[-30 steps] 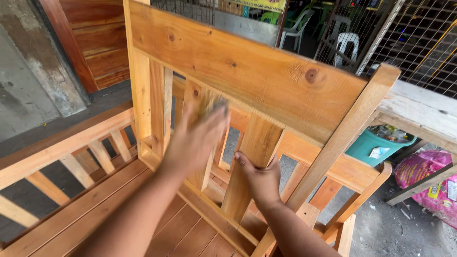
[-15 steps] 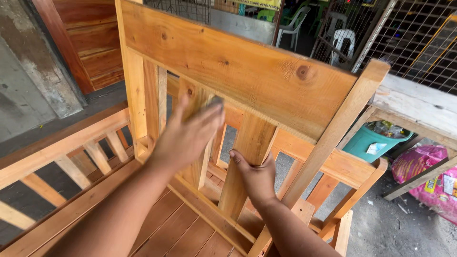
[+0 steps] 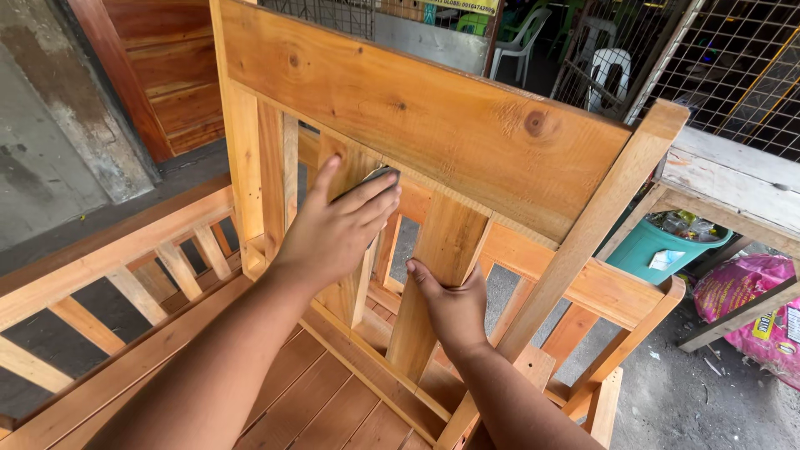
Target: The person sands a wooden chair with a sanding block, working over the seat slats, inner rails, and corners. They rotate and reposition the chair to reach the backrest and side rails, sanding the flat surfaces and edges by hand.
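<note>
Against the back of an unfinished wooden chair (image 3: 433,125), both hands are at work on the upright slats below its broad top rail (image 3: 417,108). Pressed flat on the left slat (image 3: 346,283), the left hand (image 3: 337,233) has its fingers together, clamped over a small dark pad (image 3: 382,174), probably sandpaper, that shows only as a corner beyond the fingertips at 1 o'clock. At 4 o'clock from it, the right hand (image 3: 450,304) is closed around the lower part of the middle slat (image 3: 433,283), thumb on the front face and fingers hidden behind the wood.

Close by at 9 o'clock runs the armrest rail (image 3: 108,250) of a wooden bench with short spindles beneath it, and the slatted seat (image 3: 317,408) lies under both forearms. The chair's right post (image 3: 583,242) slants down at 3 o'clock, hemming in the right wrist. Beyond it, at 3 o'clock, a teal plastic bucket (image 3: 658,250) holding scraps sits on the ground under a rough whitish desk (image 3: 733,183), with a pink sack (image 3: 750,292) just beside it. At 12 to 1 o'clock, behind a wire mesh fence (image 3: 733,67), stand white plastic chairs (image 3: 604,71). Dark red-brown wooden panels (image 3: 158,67) lean at 11 o'clock beside a grey concrete wall (image 3: 42,150).
</note>
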Tool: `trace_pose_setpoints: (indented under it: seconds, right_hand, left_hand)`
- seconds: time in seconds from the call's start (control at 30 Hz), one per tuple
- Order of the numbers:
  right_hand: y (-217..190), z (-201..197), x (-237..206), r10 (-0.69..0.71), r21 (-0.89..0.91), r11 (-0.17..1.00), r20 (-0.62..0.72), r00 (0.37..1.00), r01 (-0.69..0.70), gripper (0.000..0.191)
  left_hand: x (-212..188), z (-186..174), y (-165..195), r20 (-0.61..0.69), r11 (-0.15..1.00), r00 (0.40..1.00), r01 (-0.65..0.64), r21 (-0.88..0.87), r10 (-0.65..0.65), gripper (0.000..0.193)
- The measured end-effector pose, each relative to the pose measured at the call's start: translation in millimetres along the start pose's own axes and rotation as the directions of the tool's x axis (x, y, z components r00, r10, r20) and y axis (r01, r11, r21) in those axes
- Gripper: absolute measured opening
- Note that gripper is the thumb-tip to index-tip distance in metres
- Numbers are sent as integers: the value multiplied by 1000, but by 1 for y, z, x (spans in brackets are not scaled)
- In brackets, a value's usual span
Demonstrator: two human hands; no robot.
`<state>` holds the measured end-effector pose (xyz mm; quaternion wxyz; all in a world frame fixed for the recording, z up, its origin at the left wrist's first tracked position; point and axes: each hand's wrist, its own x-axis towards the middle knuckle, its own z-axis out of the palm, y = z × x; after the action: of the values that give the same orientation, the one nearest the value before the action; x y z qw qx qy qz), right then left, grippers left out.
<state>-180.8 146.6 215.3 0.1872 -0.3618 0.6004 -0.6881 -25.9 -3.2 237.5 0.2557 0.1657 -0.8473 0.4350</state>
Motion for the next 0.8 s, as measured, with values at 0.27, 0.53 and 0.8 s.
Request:
trace_pose_setpoints:
  seconds: [0.27,0.53,0.8]
  right_hand:
    - [2,1,2,7,34,999,8,1000,-7,35]
    - [-4,-1,-1,-9,0,1000,4,1000,9,34]
    - [0,1,0,-26,70,997,5,1000,26,31]
  left_hand:
    - [-70,-23,57,386,942,859,-305,-139,335,66]
    - [8,-3,-3,66,998,997,38,-59,-35,52]
    - [-70,-4,53,243,965,945,-172,-198,219,60]
